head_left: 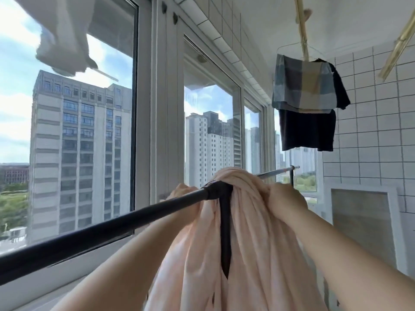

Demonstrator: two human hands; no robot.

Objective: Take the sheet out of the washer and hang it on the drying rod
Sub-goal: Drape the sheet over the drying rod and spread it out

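A pale pink sheet (pixel 253 239) hangs bunched over the black drying rod (pixel 94 234), draped across the rod's joint and its vertical post (pixel 225 234). My left hand (pixel 183 195) grips a fold of the sheet just behind the rod, left of the joint, and is partly hidden by the rod. My right hand (pixel 285 198) grips the bunched cloth at the top right of the pile. The rod's far end (pixel 278 171) pokes out past the sheet. The washer is out of view.
Large windows (pixel 78 131) run along the left, close behind the rod. A plaid cloth (pixel 303 86) and a dark garment (pixel 307 131) hang from a ceiling rail (pixel 302 25) at upper right. A white tiled wall (pixel 370 131) stands on the right, with a framed panel (pixel 361 221) below.
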